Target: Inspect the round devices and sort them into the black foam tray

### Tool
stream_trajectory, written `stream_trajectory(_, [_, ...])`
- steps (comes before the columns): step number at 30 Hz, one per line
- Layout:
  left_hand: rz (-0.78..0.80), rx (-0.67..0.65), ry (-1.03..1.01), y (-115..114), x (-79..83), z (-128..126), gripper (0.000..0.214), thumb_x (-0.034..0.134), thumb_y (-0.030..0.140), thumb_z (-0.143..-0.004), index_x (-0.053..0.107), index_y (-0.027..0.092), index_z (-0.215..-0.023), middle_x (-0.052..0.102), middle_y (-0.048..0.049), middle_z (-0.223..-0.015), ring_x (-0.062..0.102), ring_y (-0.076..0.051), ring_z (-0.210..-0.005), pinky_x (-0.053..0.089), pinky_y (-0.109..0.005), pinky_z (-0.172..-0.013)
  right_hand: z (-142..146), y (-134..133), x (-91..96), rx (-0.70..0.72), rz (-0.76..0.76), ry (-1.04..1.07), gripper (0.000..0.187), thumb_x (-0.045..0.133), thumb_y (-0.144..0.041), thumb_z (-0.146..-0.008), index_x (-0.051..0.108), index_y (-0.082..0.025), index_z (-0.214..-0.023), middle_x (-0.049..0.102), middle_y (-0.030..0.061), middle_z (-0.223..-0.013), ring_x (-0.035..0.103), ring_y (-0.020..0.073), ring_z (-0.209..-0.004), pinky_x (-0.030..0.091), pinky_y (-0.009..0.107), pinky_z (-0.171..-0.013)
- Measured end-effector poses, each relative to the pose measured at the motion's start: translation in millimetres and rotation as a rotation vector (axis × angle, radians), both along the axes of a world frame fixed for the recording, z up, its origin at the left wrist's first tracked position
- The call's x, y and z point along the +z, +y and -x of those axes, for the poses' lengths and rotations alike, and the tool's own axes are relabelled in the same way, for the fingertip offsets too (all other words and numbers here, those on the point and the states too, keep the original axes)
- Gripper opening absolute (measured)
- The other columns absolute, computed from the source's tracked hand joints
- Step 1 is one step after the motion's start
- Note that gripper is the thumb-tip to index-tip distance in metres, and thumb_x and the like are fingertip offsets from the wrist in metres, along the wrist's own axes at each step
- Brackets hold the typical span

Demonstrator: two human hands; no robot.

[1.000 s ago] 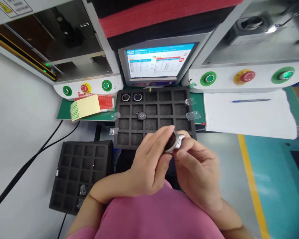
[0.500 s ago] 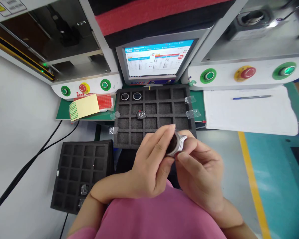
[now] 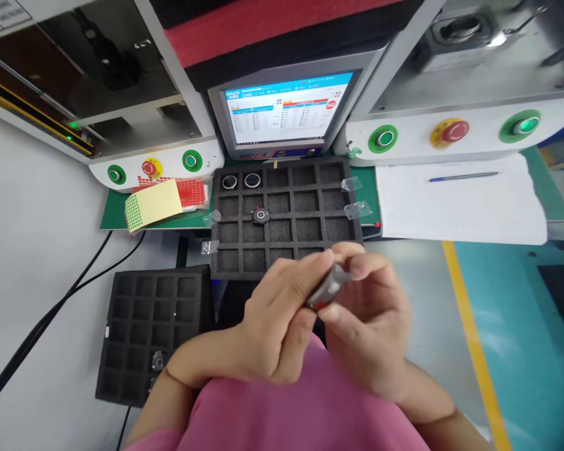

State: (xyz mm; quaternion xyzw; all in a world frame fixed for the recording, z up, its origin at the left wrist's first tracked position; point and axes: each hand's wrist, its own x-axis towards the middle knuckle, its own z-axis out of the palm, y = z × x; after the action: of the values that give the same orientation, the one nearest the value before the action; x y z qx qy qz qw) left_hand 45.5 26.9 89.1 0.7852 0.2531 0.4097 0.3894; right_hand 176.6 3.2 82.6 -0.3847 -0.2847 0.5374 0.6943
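By the near edge of the foam tray (image 3: 305,202), toward its right corner, a watch case (image 3: 328,290) with a red patch (image 3: 321,305) is held tilted: the left hand's (image 3: 275,322) fingers clamp its body, the right hand's (image 3: 376,319) pinch its edge. Two watches (image 3: 252,181) sit at the tray's far left corner. Beyond the far edge, a monitor (image 3: 286,116) reads "HIRAYS" and, circled in red, "NG"; smaller writing is illegible.

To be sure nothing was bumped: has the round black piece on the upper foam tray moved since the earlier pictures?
No. The round black piece sits at the same spot on the foam tray; both appear farther left because the view shifted.
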Motion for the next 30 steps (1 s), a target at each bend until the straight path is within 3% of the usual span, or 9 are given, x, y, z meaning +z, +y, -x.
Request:
stream_trajectory(2, [0.121, -0.053, -0.066, -3.7, 2.5, -2.2, 0.050, 0.037, 0.029, -0.105, 0.037, 0.019, -0.154, 0.061, -0.0167, -0.138, 0.069, -0.025, -0.104, 0.062, -0.039, -0.082, -1.2, -3.6, 0.7, -0.027, -0.051, -0.054, 0.038, 0.092, -0.031, -0.068, 0.061, -0.026, -0.089, 0.053, 0.0005, -0.098, 0.053, 0.0111, -0.074, 0.051, 0.020, -0.058])
stream_trajectory(5, [0.427, -0.093, -0.223, -8.0, 0.7, -7.8, 0.045, 0.029, 0.032, -0.107, 0.051, 0.023, -0.145, 0.067, -0.0116, -0.131, 0.072, -0.022, -0.096, 0.062, -0.037, -0.081, -7.4, -8.7, 2.7, 0.018, -0.075, -0.070, 0.035, 0.082, -0.045, -0.078, 0.064, -0.029, -0.104, 0.051, 0.0051, -0.108, 0.053, 0.0143, -0.074, 0.049, 0.022, -0.049])
stream_trajectory(8, [0.618, -0.112, -0.331, -8.6, -1.2, -11.4, 0.044, 0.028, 0.033, -0.108, 0.062, 0.021, -0.132, 0.074, -0.0097, -0.114, 0.073, -0.022, -0.093, 0.062, -0.036, -0.077, -15.1, -10.9, 1.5, 0.117, -0.079, -0.149, 0.026, 0.070, -0.042, -0.089, 0.068, -0.028, -0.112, 0.053, 0.0076, -0.112, 0.056, 0.0166, -0.080, 0.050, 0.024, -0.051])
stream_trajectory(13, [0.458, -0.033, -0.083, -4.9, 8.4, -10.3, 0.023, 0.053, 0.026, -0.100, 0.064, 0.018, -0.118, 0.074, -0.0077, -0.106, 0.072, -0.021, -0.093, 0.062, -0.033, -0.079, -20.5, -10.1, -4.7, 0.146, -0.148, -0.326, 0.022, 0.066, -0.031, -0.093, 0.070, -0.025, -0.114, 0.062, 0.0079, -0.107, 0.059, 0.0227, -0.104, 0.056, 0.036, -0.084])
stream_trajectory(16, [0.316, -0.025, 0.042, -3.7, 13.7, -9.8, 0.020, 0.052, 0.024, -0.100, 0.061, 0.015, -0.115, 0.073, -0.0099, -0.106, 0.072, -0.022, -0.094, 0.062, -0.034, -0.083, -19.4, -8.5, -3.1, 0.146, -0.167, -0.342, 0.018, 0.066, -0.029, -0.092, 0.070, -0.025, -0.109, 0.064, 0.0076, -0.103, 0.063, 0.0235, -0.099, 0.058, 0.038, -0.081])
stream_trajectory(19, [0.201, -0.022, 0.045, -3.9, 13.4, -10.5, 0.017, 0.050, 0.024, -0.101, 0.059, 0.015, -0.112, 0.073, -0.0119, -0.106, 0.071, -0.023, -0.098, 0.061, -0.034, -0.084, -18.6, -7.0, 0.9, 0.139, -0.175, -0.346, 0.013, 0.069, -0.026, -0.090, 0.070, -0.024, -0.104, 0.064, 0.0065, -0.099, 0.066, 0.0228, -0.095, 0.061, 0.037, -0.078])
stream_trajectory(22, [0.110, -0.008, 0.062, -4.2, 9.8, -10.0, 0.016, 0.048, 0.023, -0.101, 0.057, 0.013, -0.110, 0.072, -0.0117, -0.099, 0.070, -0.020, -0.090, 0.060, -0.032, -0.083, -20.2, -8.1, 2.6, 0.151, -0.213, -0.357, 0.012, 0.067, -0.022, -0.091, 0.069, -0.024, -0.103, 0.065, 0.0054, -0.098, 0.066, 0.0209, -0.095, 0.062, 0.042, -0.089])
stream_trajectory(26, [-0.041, -0.033, 0.090, -2.8, 5.3, -7.2, 0.019, 0.045, 0.022, -0.102, 0.055, 0.009, -0.112, 0.070, -0.0136, -0.095, 0.068, -0.019, -0.087, 0.061, -0.032, -0.082, -24.1, -13.0, 0.0, 0.165, -0.251, -0.370, 0.021, 0.065, -0.016, -0.091, 0.069, -0.026, -0.109, 0.066, 0.0053, -0.100, 0.064, 0.0206, -0.097, 0.054, 0.054, -0.108])
stream_trajectory(30, [-0.111, -0.054, 0.089, -1.2, 3.6, -7.5, 0.025, 0.043, 0.020, -0.102, 0.052, 0.008, -0.122, 0.070, -0.0179, -0.110, 0.069, -0.022, -0.098, 0.061, -0.033, -0.084, -23.4, -12.4, -2.1, 0.136, -0.279, -0.371, 0.023, 0.068, -0.018, -0.088, 0.070, -0.028, -0.108, 0.068, 0.0049, -0.098, 0.065, 0.0209, -0.093, 0.055, 0.054, -0.107])
